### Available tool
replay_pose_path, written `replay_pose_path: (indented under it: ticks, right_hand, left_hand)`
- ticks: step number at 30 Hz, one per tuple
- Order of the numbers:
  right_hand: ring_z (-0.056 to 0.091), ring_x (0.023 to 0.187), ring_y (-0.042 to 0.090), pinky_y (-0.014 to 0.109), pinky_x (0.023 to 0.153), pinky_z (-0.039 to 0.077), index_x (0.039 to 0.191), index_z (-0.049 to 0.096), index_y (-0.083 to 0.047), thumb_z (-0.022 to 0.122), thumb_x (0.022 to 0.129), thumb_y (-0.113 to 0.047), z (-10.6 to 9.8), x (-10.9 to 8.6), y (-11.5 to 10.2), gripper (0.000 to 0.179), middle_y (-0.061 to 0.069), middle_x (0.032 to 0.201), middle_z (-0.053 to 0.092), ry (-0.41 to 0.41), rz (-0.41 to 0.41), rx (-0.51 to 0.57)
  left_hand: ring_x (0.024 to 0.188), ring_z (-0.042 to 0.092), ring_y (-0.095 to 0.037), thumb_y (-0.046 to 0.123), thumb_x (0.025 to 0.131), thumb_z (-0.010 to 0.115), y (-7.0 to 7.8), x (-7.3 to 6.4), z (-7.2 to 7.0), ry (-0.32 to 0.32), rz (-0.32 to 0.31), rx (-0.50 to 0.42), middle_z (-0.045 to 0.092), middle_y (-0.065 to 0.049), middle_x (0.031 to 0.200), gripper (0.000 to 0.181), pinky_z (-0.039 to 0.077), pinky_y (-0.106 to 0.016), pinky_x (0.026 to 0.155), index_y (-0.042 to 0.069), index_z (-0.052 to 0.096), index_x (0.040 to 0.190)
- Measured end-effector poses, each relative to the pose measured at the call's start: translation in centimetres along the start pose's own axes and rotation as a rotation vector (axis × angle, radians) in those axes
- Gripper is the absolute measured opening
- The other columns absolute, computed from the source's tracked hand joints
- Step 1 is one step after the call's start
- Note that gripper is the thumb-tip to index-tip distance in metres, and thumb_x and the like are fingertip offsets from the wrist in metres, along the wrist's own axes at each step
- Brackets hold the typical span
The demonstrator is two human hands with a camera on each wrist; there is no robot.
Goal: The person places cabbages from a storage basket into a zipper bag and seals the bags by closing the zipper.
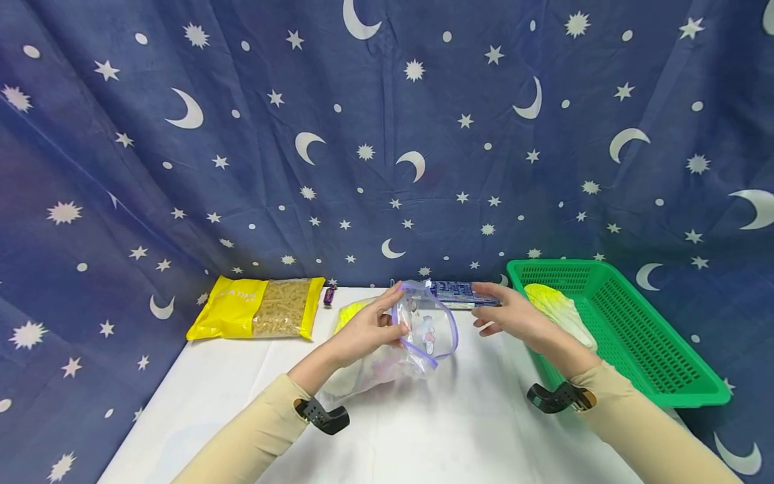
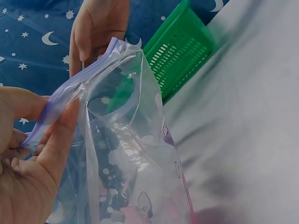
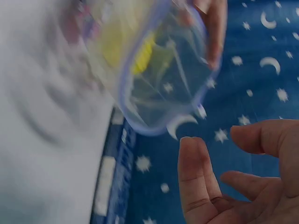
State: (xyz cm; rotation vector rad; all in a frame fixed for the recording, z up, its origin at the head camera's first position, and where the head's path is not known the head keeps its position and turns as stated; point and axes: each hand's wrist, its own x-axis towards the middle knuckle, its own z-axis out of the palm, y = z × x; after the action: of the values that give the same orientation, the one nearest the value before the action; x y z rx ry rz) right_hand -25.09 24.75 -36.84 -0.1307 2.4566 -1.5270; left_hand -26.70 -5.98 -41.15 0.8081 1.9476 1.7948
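My left hand (image 1: 371,323) pinches the purple-edged rim of a clear zip bag (image 1: 428,333), thumb on one side and fingers on the other. The bag's mouth gapes toward the right, and its wall carries pink and grey printed figures. Inside the lower part of the bag, a pale thing with a yellow end (image 1: 351,312) shows beside the left hand, partly hidden by it. My right hand (image 1: 510,312) is apart from the bag, just right of its mouth, fingers loosely spread with nothing between them. In the right wrist view, its fingertips (image 3: 192,151) sit just below the bag's rim.
Behind the right hand lies a flat blue packet (image 1: 450,294). At right stands a green slotted basket (image 1: 641,329) holding a napa cabbage (image 1: 565,316). A yellow pasta bag (image 1: 256,308) and a small purple wrapped sweet (image 1: 329,296) lie back left, before a starry curtain (image 1: 387,134).
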Motion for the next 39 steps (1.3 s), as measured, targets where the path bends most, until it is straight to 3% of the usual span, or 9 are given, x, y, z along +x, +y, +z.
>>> replay_pose_path:
  ticks: [7, 13, 18, 23, 28, 34, 39]
  right_hand:
    - [0.065, 0.113, 0.028, 0.047, 0.092, 0.059, 0.161, 0.022, 0.001, 0.063, 0.102, -0.016, -5.0, -1.0, 0.3, 0.074, 0.029, 0.161, 0.026, 0.028, -0.057, 0.058]
    - [0.053, 0.129, 0.043, 0.053, 0.101, 0.052, 0.161, 0.024, 0.001, 0.06, 0.105, -0.026, -8.7, -1.4, 1.6, 0.072, 0.03, 0.16, 0.029, 0.043, -0.062, 0.012]
    - [0.044, 0.137, 0.048, 0.052, 0.107, 0.047, 0.161, 0.022, 0.002, 0.056, 0.107, -0.033, -10.9, -1.3, 3.4, 0.073, 0.031, 0.159, 0.03, 0.051, -0.042, -0.025]
    - [0.033, 0.143, 0.051, 0.061, 0.115, 0.034, 0.161, 0.02, 0.003, 0.054, 0.107, -0.036, -12.9, -1.4, 5.3, 0.075, 0.033, 0.16, 0.026, 0.054, 0.012, -0.055]
    - [0.017, 0.145, 0.057, 0.074, 0.112, 0.023, 0.162, 0.012, 0.004, 0.053, 0.106, -0.041, -14.7, -1.3, 7.1, 0.082, 0.037, 0.161, 0.016, 0.047, 0.113, -0.099]
    - [0.01, 0.147, 0.057, 0.078, 0.109, 0.023, 0.162, 0.001, 0.003, 0.056, 0.103, -0.05, -16.7, -1.0, 9.6, 0.096, 0.036, 0.163, -0.002, 0.017, 0.27, -0.078]
    - [0.009, 0.147, 0.058, 0.078, 0.107, 0.027, 0.159, -0.009, 0.004, 0.055, 0.102, -0.055, -17.7, -1.1, 11.5, 0.104, 0.037, 0.162, -0.008, -0.011, 0.353, -0.042]
  left_hand:
    - [0.095, 0.062, -0.021, 0.004, 0.097, 0.067, -0.1, 0.0, 0.2, -0.003, -0.001, -0.007, 0.006, 0.007, 0.171, 0.083, 0.06, -0.038, 0.088, 0.007, 0.017, 0.164]
    - [0.094, 0.062, -0.021, 0.003, 0.097, 0.067, -0.2, 0.0, 0.1, 0.0, -0.001, -0.006, 0.004, 0.003, 0.172, 0.083, 0.061, -0.038, 0.087, 0.005, 0.016, 0.164]
    - [0.093, 0.062, -0.02, 0.002, 0.097, 0.067, -0.2, 0.0, 0.1, 0.006, -0.007, -0.019, 0.005, 0.005, 0.172, 0.083, 0.06, -0.039, 0.088, 0.006, 0.018, 0.164]
    - [0.092, 0.063, -0.02, 0.002, 0.097, 0.067, -0.2, -0.1, 0.2, 0.0, -0.007, -0.025, 0.003, 0.004, 0.172, 0.084, 0.061, -0.038, 0.087, 0.008, 0.018, 0.164]
    - [0.094, 0.063, -0.02, 0.003, 0.097, 0.068, -0.2, -0.1, 0.3, 0.005, -0.012, -0.02, 0.002, 0.003, 0.172, 0.084, 0.061, -0.036, 0.086, 0.007, 0.017, 0.164]
    - [0.097, 0.062, -0.021, 0.004, 0.097, 0.068, -0.2, -0.2, 0.4, 0.014, -0.023, -0.022, 0.004, 0.01, 0.171, 0.082, 0.06, -0.037, 0.088, 0.008, 0.02, 0.164]
    - [0.097, 0.063, -0.021, 0.005, 0.097, 0.068, -0.1, -0.2, 0.4, 0.016, -0.03, -0.012, 0.006, 0.012, 0.171, 0.082, 0.061, -0.037, 0.087, 0.01, 0.021, 0.164]
